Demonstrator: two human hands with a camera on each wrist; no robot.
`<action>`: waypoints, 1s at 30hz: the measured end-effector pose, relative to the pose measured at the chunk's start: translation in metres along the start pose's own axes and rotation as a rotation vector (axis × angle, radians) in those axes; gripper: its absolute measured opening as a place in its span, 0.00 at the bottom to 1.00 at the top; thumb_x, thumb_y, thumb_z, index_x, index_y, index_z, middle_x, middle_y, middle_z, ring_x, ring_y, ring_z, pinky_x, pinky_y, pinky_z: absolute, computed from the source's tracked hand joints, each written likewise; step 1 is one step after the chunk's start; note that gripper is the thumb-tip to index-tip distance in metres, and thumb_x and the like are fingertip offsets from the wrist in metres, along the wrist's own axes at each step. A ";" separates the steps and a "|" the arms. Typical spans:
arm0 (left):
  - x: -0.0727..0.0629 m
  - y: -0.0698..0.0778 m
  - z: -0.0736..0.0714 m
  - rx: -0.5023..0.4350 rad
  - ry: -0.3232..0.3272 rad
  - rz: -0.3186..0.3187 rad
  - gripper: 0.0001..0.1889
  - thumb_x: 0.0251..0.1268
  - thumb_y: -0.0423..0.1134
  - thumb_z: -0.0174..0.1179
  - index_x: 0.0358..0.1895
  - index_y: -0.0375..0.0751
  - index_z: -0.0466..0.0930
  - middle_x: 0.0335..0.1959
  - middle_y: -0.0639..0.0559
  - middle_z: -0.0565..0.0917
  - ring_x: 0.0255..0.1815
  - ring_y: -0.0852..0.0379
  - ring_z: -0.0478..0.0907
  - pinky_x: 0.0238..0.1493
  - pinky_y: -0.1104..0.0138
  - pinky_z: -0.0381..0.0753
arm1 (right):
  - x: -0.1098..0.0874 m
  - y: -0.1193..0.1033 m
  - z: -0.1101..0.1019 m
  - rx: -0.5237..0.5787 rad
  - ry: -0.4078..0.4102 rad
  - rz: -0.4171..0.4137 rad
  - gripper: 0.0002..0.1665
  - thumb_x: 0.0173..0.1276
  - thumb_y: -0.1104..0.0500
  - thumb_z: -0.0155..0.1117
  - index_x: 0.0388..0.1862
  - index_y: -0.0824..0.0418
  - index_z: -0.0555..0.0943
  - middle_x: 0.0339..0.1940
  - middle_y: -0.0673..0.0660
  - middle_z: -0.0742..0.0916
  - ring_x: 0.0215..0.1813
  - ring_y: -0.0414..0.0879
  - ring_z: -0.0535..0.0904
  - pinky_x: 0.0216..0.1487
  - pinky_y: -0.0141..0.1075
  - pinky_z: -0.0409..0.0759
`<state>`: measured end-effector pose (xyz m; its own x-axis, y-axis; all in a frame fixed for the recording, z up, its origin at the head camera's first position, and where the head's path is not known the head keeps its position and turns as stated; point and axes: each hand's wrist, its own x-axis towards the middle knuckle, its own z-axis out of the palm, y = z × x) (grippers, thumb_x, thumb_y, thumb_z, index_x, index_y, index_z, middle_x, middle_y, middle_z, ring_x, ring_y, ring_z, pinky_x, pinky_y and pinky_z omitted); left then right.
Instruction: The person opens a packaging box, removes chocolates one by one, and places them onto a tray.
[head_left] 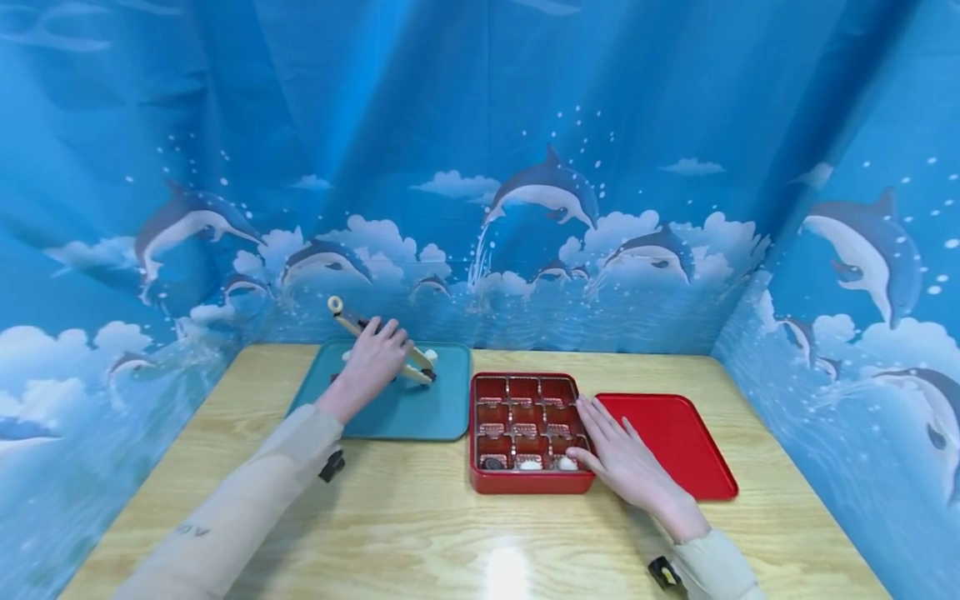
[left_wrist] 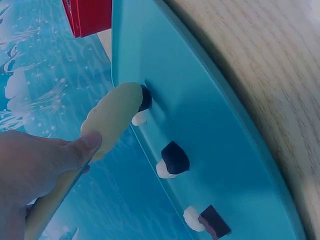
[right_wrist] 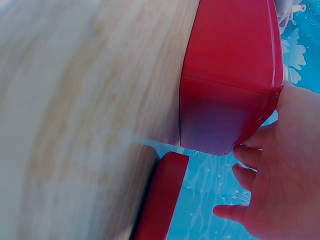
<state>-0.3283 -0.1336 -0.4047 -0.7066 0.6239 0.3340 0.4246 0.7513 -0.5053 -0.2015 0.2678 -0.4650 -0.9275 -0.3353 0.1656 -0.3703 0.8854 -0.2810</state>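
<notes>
My left hand [head_left: 377,354] grips a pair of cream-coloured tongs [left_wrist: 114,114] over the teal tray [head_left: 450,417]. At the tongs' tips is a dark chocolate-like piece [left_wrist: 145,98], low over the tray. More dark pieces [left_wrist: 175,158] and white pieces [left_wrist: 193,219] lie on the tray. With its fingers straight, my right hand [head_left: 626,458] rests along the right rim of a red box [head_left: 528,482]. A clear divider splits that box into several compartments; its front row holds a dark round piece [head_left: 492,463] and two white pieces [head_left: 530,465].
A red lid [head_left: 682,442] lies on the wooden table [head_left: 397,525], right of the box and partly behind my right hand. Blue dolphin-print curtain [head_left: 420,125] encloses the table at the back and sides. The tray stands close beside the box's left wall.
</notes>
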 end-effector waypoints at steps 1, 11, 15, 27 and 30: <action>-0.001 -0.001 0.001 -0.008 -0.011 -0.004 0.08 0.66 0.36 0.68 0.46 0.45 0.88 0.43 0.48 0.84 0.49 0.45 0.74 0.55 0.52 0.70 | 0.000 0.000 0.000 -0.001 -0.001 0.001 0.50 0.76 0.35 0.54 0.82 0.65 0.54 0.83 0.62 0.59 0.82 0.64 0.52 0.75 0.66 0.53; -0.015 0.000 -0.007 -0.095 0.014 -0.108 0.22 0.64 0.48 0.69 0.60 0.46 0.83 0.49 0.47 0.83 0.51 0.45 0.74 0.53 0.51 0.70 | 0.000 0.001 -0.001 0.008 -0.025 0.016 0.50 0.76 0.35 0.54 0.82 0.65 0.53 0.83 0.62 0.58 0.82 0.64 0.50 0.76 0.65 0.51; -0.023 0.008 -0.019 -0.111 0.087 -0.126 0.24 0.63 0.52 0.69 0.60 0.49 0.83 0.49 0.49 0.83 0.51 0.46 0.75 0.52 0.51 0.72 | 0.000 0.001 -0.001 0.012 -0.027 0.016 0.50 0.77 0.36 0.54 0.82 0.64 0.53 0.84 0.61 0.57 0.82 0.63 0.50 0.76 0.65 0.51; -0.047 0.038 -0.041 -0.221 0.233 -0.050 0.30 0.58 0.54 0.70 0.65 0.51 0.81 0.52 0.52 0.84 0.53 0.48 0.77 0.54 0.49 0.76 | 0.000 -0.001 0.000 0.008 -0.016 0.012 0.50 0.76 0.35 0.53 0.82 0.65 0.54 0.83 0.62 0.58 0.82 0.64 0.50 0.75 0.66 0.52; -0.049 0.044 -0.044 -0.218 0.274 -0.017 0.30 0.58 0.55 0.71 0.64 0.52 0.81 0.51 0.52 0.84 0.52 0.49 0.77 0.53 0.49 0.77 | 0.001 0.000 0.001 0.008 -0.022 0.018 0.50 0.76 0.35 0.54 0.82 0.65 0.53 0.83 0.62 0.58 0.82 0.64 0.50 0.76 0.66 0.51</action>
<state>-0.2500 -0.1220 -0.4082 -0.5485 0.6233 0.5573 0.5459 0.7718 -0.3260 -0.2019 0.2672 -0.4657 -0.9349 -0.3261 0.1398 -0.3536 0.8887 -0.2917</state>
